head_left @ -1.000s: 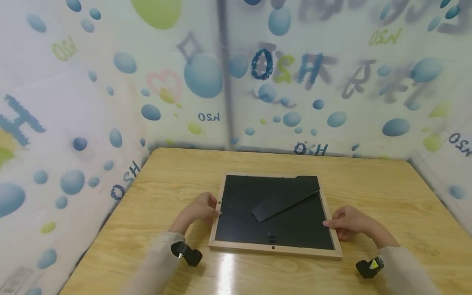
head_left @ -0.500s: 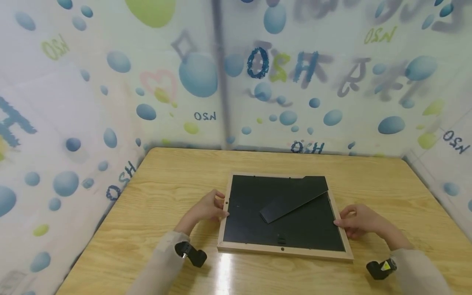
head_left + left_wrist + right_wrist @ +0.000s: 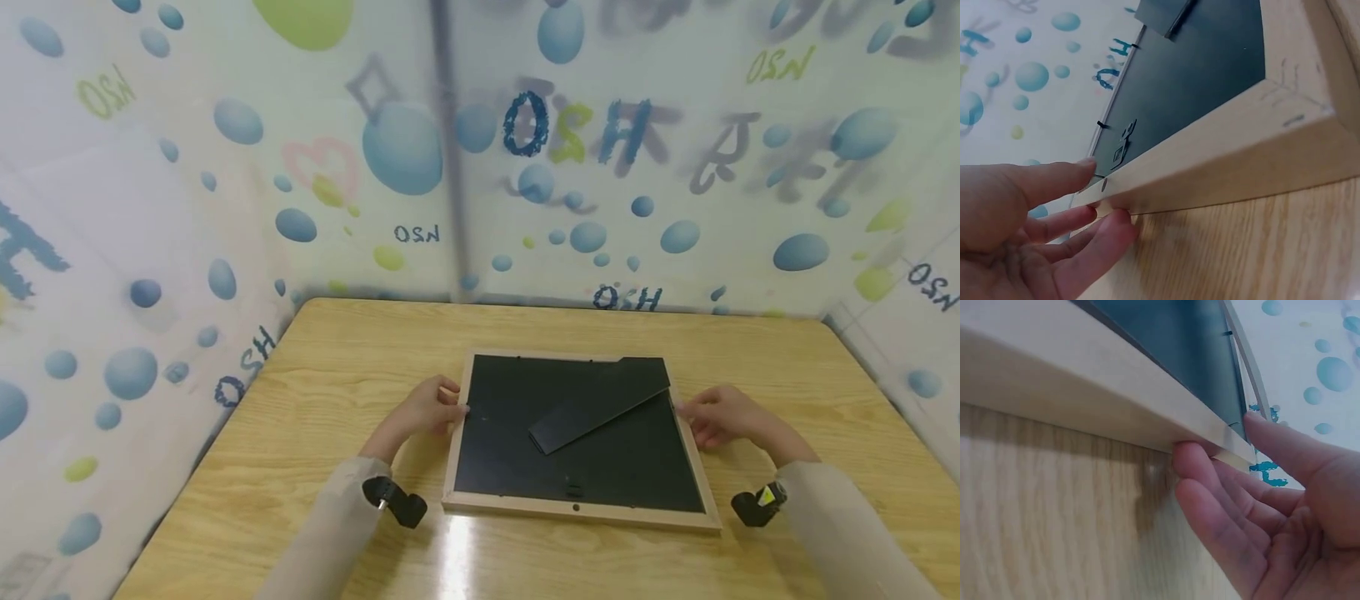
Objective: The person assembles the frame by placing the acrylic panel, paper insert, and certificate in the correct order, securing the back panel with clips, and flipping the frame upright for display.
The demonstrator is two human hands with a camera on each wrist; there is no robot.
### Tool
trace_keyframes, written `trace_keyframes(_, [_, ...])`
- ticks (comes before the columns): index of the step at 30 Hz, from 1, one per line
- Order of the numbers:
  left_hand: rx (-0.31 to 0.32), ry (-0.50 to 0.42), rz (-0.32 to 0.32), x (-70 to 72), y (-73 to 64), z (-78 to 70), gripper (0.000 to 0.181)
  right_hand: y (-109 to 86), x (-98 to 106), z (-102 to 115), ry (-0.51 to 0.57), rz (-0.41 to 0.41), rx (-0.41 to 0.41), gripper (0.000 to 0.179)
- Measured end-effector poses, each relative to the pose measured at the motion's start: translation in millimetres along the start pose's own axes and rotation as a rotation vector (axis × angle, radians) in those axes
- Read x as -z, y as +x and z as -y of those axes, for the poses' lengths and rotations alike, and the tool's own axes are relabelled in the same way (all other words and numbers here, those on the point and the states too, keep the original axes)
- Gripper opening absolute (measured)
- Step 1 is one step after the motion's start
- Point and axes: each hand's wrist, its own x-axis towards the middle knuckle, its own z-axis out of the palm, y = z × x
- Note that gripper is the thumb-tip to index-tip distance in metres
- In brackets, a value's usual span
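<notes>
A picture frame [image 3: 525, 503] lies on the table with its back up: a light wooden border around a black backing board [image 3: 495, 467]. A black easel stand [image 3: 600, 404] lies slanted across that board. At the left border my left hand [image 3: 422, 412] pinches the frame, thumb over the top edge and fingers against the outer side. My right hand [image 3: 726, 417] holds the opposite border likewise, thumb [image 3: 1282, 447] at the upper edge and fingertips [image 3: 1194, 459] low on the side. Close up, the left wrist view shows a small metal hanger [image 3: 1124, 147] on the board.
The wooden table [image 3: 337, 350] reaches back to a patterned wall curtain [image 3: 495, 208] printed with blue and green drops. A black wrist camera [image 3: 395, 502] sits on the left sleeve, another wrist camera [image 3: 757, 505] on the right.
The frame has slid slightly right between the first two frames and stays there now. Both hands have since moved farther up along its sides, toward the back of the table.
</notes>
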Motion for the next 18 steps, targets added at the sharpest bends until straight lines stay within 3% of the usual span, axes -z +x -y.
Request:
trace_keyframes(5, [0.001, 0.009, -0.027, -0.7, 2.5, -3.0, 0.033, 6.5, 2.3, 1.1, -0.003, 0.000, -0.005, 0.040])
trace_keyframes(18, [0.011, 0.021, -0.019, 1.9, 7.8, -2.2, 0.034, 14.2, 4.9, -3.5, 0.008, 0.014, 0.004, 0.037])
